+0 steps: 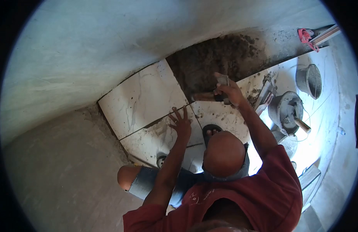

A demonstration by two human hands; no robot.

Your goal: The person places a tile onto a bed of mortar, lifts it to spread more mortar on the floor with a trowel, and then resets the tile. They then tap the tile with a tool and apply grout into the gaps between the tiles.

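Note:
My left hand rests with fingers spread on a marbled white tile, close to the joint with another white tile. My right hand is closed around the head end of what looks like a hammer. Its wooden handle points left, over the edge between the tiles and a bed of dark, wet mortar. Part of the tool's head is hidden by the fingers. Smears of mortar mark the tile below the right hand.
On the right stand a mortar bucket with a wooden-handled tool in it and another bucket. A mortar-smeared long tool lies nearer. A wall bounds the far side; bare rough floor is at left. My sandalled foot is on the tiles.

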